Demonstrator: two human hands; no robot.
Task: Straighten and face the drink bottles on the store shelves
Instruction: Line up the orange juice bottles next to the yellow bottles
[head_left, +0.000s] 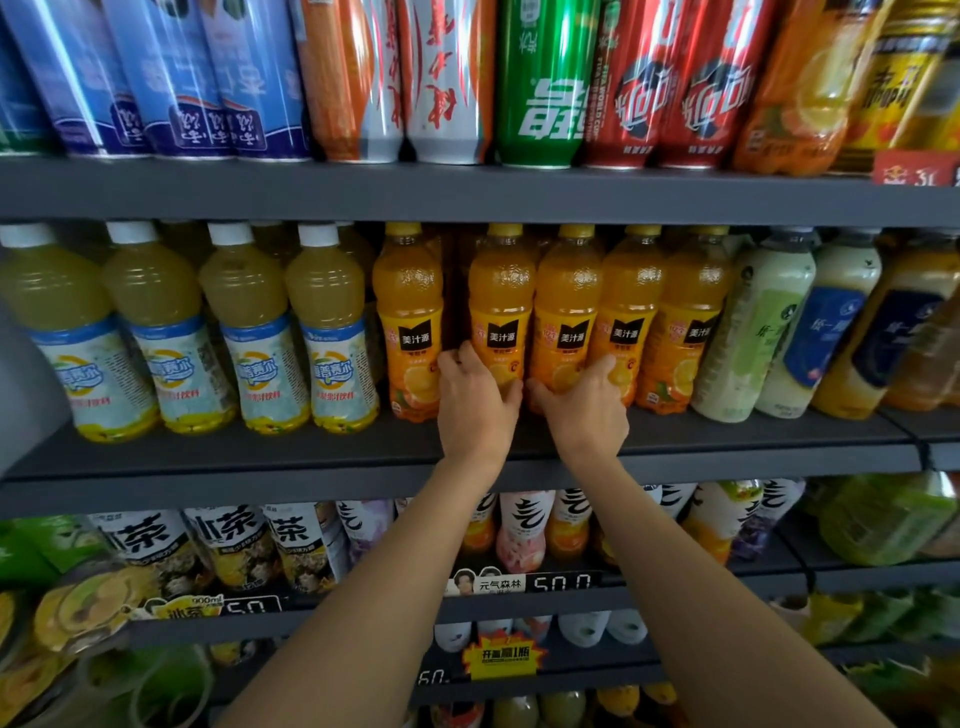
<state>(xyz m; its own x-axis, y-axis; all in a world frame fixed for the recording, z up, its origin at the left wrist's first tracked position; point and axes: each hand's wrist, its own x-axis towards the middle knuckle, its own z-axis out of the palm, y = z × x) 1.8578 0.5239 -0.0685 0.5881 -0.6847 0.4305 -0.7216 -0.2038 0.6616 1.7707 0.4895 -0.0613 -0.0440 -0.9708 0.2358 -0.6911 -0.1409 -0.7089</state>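
Covering the lower labels, both hands (530, 400) grip two orange bottles (535, 312).

head cam | single wide-angle view | faced store shelves straight on, close | centred on middle shelf (311, 457) | both forearms reached in from below

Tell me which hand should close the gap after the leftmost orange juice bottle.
Left. The left hand already grips the second orange juice bottle, right beside the gap, with its fingers at that side. The right hand holds the third orange juice bottle, farther away.
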